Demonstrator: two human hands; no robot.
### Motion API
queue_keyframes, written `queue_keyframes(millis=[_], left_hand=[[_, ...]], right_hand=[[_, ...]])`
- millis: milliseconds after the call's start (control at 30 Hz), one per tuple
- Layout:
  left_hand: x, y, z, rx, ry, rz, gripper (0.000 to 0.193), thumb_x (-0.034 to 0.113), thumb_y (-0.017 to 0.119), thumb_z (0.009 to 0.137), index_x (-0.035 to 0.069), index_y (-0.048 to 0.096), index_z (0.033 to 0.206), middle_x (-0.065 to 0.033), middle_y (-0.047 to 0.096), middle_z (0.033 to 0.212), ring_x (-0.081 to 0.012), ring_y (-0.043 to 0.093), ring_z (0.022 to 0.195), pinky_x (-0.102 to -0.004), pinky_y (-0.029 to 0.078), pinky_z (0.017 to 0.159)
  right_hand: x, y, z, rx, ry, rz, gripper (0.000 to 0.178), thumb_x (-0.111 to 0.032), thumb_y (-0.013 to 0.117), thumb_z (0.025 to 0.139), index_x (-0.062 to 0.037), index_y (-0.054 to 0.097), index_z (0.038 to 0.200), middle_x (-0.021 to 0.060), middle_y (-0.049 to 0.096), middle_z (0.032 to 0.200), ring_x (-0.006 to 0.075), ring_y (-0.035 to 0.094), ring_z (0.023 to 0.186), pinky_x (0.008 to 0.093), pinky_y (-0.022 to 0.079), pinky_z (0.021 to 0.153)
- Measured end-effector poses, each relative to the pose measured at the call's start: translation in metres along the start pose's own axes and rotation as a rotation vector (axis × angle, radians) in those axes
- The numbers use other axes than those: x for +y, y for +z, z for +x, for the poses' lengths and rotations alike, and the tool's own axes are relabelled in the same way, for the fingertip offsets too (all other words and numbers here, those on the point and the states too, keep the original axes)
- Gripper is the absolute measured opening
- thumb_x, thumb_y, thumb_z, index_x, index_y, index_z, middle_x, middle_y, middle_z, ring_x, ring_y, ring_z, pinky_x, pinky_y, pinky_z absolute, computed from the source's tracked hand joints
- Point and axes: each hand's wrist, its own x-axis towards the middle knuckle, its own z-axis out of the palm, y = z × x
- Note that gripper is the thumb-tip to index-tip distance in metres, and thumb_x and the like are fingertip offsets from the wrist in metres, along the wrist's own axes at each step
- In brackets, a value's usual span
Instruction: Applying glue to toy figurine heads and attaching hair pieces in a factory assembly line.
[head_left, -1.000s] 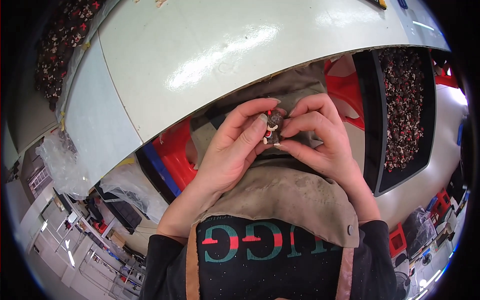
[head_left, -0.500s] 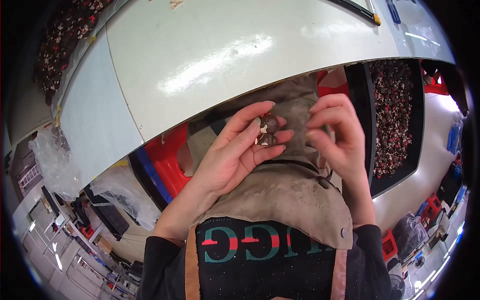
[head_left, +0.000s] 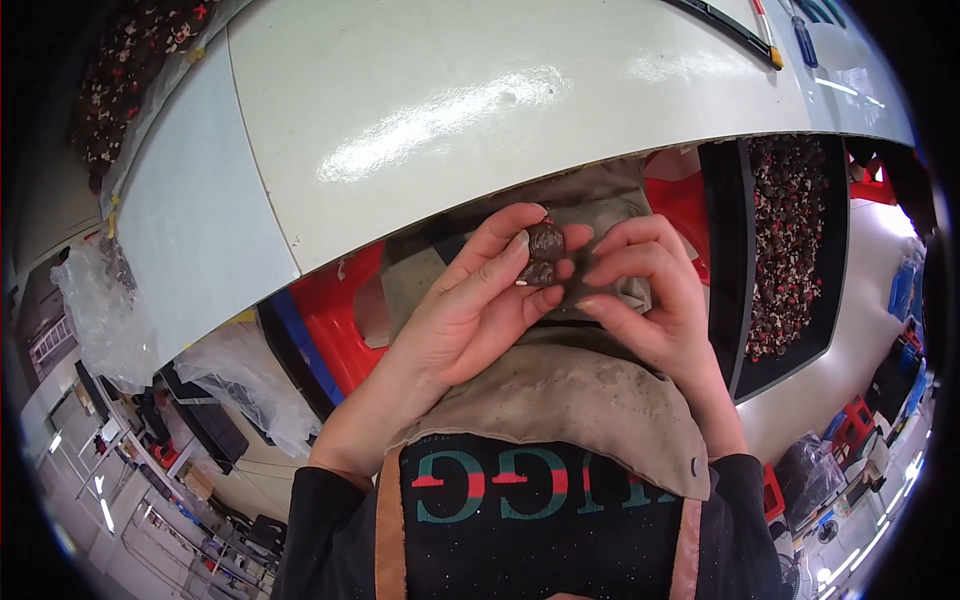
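Note:
My left hand (head_left: 450,315) pinches a small dark brown figurine (head_left: 545,241) between thumb and fingers, over my lap. The figurine has a round head above a smaller rounded body, with a bit of red at its top and a pale spot low down. Just right of it hovers my right hand (head_left: 650,290), thumb and fingers curved and apart, with nothing seen between them. A brown apron (head_left: 560,400) lies under both hands.
Ahead spans a pale glossy table (head_left: 420,80). A heap of similar figurines (head_left: 130,80) lies far left. At right, a black bin (head_left: 832,250) holds many more small figurines (head_left: 785,240). A thin brush (head_left: 740,35) rests far right. Red stools (head_left: 345,310) stand under the table.
My right hand has moved left, closer to the figurine. The figurine has turned in my left hand, so more plain brown shows and less of the pale part.

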Motion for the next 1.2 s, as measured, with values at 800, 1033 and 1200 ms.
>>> queue_keyframes(millis=[800,1033,1200], left_hand=[[0.000,0.002,0.003,-0.060,-0.046,-0.026,0.037,0.019,0.041,0.098,0.009,0.039,0.134,-0.0164,0.046,0.129,-0.0209,0.054,0.110,-0.0302,0.049,0.089],[-0.001,0.000,0.002,-0.114,-0.053,-0.048,0.037,0.018,0.040,0.098,0.012,0.039,0.134,-0.0177,0.042,0.134,-0.0213,0.054,0.111,-0.0302,0.049,0.089],[-0.001,0.002,0.001,-0.159,-0.036,-0.009,0.035,0.016,0.038,0.099,0.014,0.040,0.134,-0.0148,0.038,0.138,-0.0215,0.051,0.115,-0.0318,0.047,0.091]], right_hand=[[0.000,-0.012,-0.007,-0.020,0.219,0.122,0.010,-0.005,0.062,0.084,-0.0013,0.056,0.091,0.0040,0.057,0.084,0.0078,0.051,0.071,0.0202,0.041,0.064],[0.011,-0.051,0.003,0.316,0.089,0.080,0.021,-0.022,0.048,0.096,-0.0032,0.055,0.089,-0.0039,0.047,0.071,-0.0001,0.035,0.056,0.0150,0.026,0.051],[0.009,-0.079,0.012,0.455,0.103,-0.002,0.024,-0.026,0.048,0.097,-0.0040,0.056,0.090,-0.0050,0.043,0.067,0.0016,0.034,0.056,0.0167,0.025,0.051]])
